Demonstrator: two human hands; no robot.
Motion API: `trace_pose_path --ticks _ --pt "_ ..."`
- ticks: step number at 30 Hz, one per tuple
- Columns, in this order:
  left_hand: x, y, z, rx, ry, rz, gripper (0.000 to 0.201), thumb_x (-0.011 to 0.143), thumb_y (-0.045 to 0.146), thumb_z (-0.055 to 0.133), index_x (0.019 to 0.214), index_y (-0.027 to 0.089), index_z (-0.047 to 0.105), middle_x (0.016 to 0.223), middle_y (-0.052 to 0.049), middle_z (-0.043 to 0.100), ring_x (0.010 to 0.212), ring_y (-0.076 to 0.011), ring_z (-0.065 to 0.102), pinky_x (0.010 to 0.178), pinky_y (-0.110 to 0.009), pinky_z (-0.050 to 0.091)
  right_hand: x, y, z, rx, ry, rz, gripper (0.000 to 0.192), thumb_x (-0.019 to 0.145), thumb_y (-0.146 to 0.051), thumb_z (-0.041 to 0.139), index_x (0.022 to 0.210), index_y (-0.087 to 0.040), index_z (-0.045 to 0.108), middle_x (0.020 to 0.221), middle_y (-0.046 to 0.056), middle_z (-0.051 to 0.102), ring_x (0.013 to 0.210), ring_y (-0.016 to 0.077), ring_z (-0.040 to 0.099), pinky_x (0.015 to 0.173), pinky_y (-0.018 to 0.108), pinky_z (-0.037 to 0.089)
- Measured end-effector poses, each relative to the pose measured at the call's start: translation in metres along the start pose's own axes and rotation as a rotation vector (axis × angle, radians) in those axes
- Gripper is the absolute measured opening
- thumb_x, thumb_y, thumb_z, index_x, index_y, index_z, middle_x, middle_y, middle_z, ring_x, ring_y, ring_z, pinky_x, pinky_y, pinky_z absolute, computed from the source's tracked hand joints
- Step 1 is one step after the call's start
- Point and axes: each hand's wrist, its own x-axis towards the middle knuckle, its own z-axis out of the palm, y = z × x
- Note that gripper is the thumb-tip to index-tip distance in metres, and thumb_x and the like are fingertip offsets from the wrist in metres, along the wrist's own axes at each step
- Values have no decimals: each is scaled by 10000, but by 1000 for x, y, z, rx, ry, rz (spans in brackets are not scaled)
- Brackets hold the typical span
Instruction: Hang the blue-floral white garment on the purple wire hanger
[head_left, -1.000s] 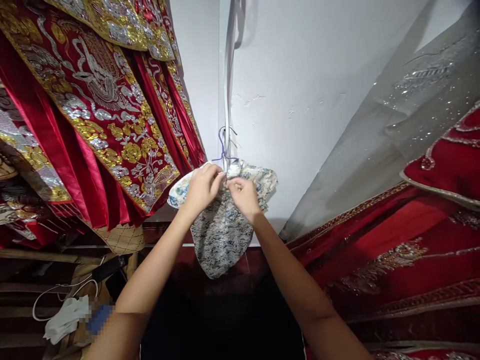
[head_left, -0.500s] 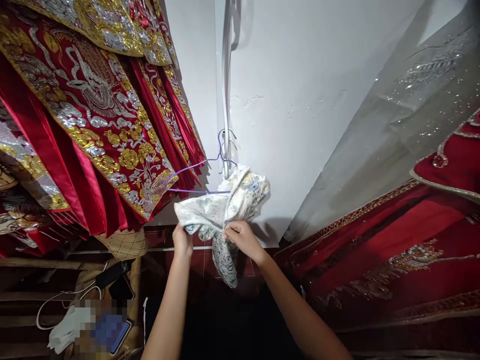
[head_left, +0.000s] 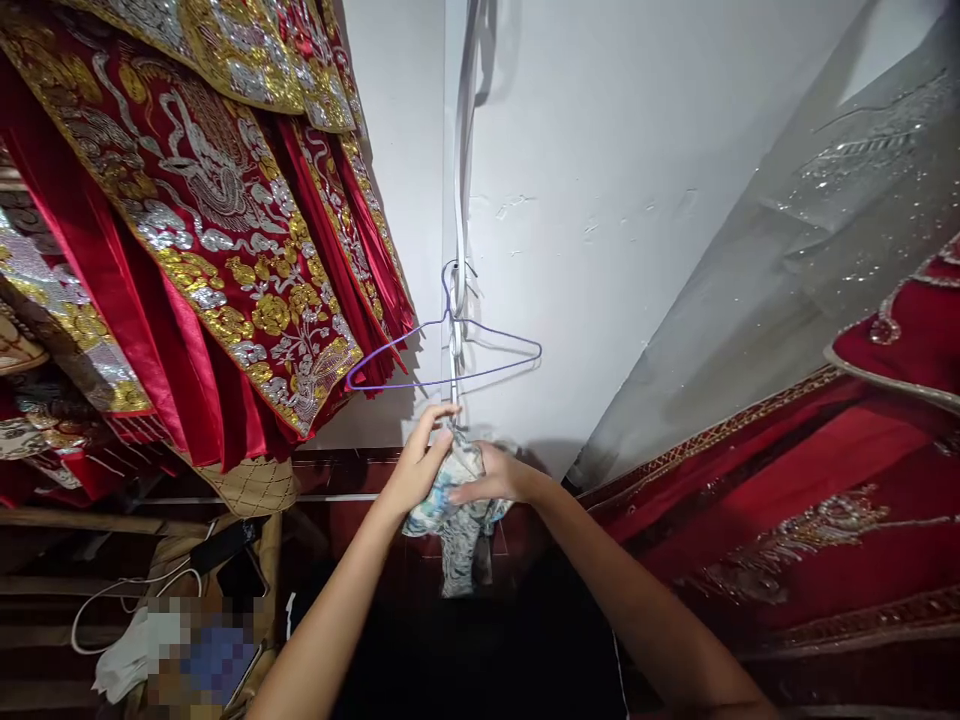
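- Red robes [head_left: 217,250] with gold and silver embroidery are hung at 10 o'clock from the hands, and their hem is seen close beside the left end of the hanger.
- More red embroidered fabric [head_left: 810,500] is spread at 3 o'clock, under a grey sequined cloth [head_left: 787,260].
- A purple wire hanger [head_left: 450,355] is hooked on the white wall [head_left: 600,200] at 12 o'clock, bare, just above the hands.
- A woven basket [head_left: 251,485] and a white cable [head_left: 112,600] are found at 8 o'clock.
- The patterned cloth [head_left: 457,520] is pale with blue and grey print, crumpled into a bundle, one end hanging down.
- The cloth is gripped by the left hand [head_left: 420,465] from 9 o'clock, with the fingers partly stretched upward.
- The right hand [head_left: 499,480] is closed on the cloth from 3 o'clock; the bundle is held between both hands, below the hanger.
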Motion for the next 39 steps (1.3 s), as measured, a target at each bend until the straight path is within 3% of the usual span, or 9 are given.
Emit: trace_pose_path --ticks 4,6,9,11,17,21,26,33,39 --pt "-26 -16 -17 67 -420 -248 450 971 526 406 986 157 663 962 -64 693 925 -233 609 905 -342 462 9 -20 -31 -258 17 -59 67 716 -228 698 746 -169 693 712 15 667 697 187 611 645 278 488" --pt "-36 -20 -29 163 -476 -330 442 917 555 496 861 154 675 845 -45 697 821 -231 607 818 -320 473 22 -26 -52 -293 190 -130 175 712 -139 611 832 -177 733 848 40 722 817 210 653 734 290 503" --pt "-41 -23 -53 258 -346 -354 318 840 501 620 806 192 687 790 -46 700 764 -245 622 744 -295 457 48 -19 -76 -298 519 -207 506 669 -87 562 1142 -201 705 1187 65 694 1103 241 621 959 338 453" --pt "-39 -25 -72 307 -224 -367 208 767 436 703 752 229 685 728 -55 685 707 -251 626 694 -287 436 62 -3 -84 -264 549 -169 545 683 -111 546 1206 -191 674 1247 81 669 1136 247 607 988 357 433" --pt "-28 -34 -121 384 -80 -534 294 505 250 833 481 244 540 454 -1 535 421 -175 480 555 -276 385 49 26 -92 -308 513 -107 200 688 -171 493 772 -166 674 760 32 684 773 216 616 726 300 460" --pt "1 -25 -134 409 57 -346 226 600 278 781 552 234 565 696 -59 645 648 -230 597 692 -314 455 23 8 -98 -354 520 -117 147 663 -166 491 711 -174 630 699 10 635 723 193 573 665 274 413" --pt "52 -14 -132 783 -59 -166 123 766 308 590 685 215 585 765 -72 632 746 -249 585 752 -327 443 16 -13 -93 -275 467 -83 119 664 -193 486 679 -166 601 711 13 632 706 184 577 644 269 398" --pt "65 -25 -132 955 -408 -533 294 724 374 604 500 221 493 544 -52 557 534 -210 524 579 -310 377 14 -4 -93 -363 519 -111 165 648 -169 456 693 -166 614 682 4 617 667 165 532 603 254 363" --pt "76 -3 -126 881 -71 -16 46 745 239 582 770 203 567 832 -75 630 767 -237 587 764 -341 455 24 0 -83 -242 473 -75 160 673 -178 492 712 -160 646 720 22 653 722 194 587 644 271 419"
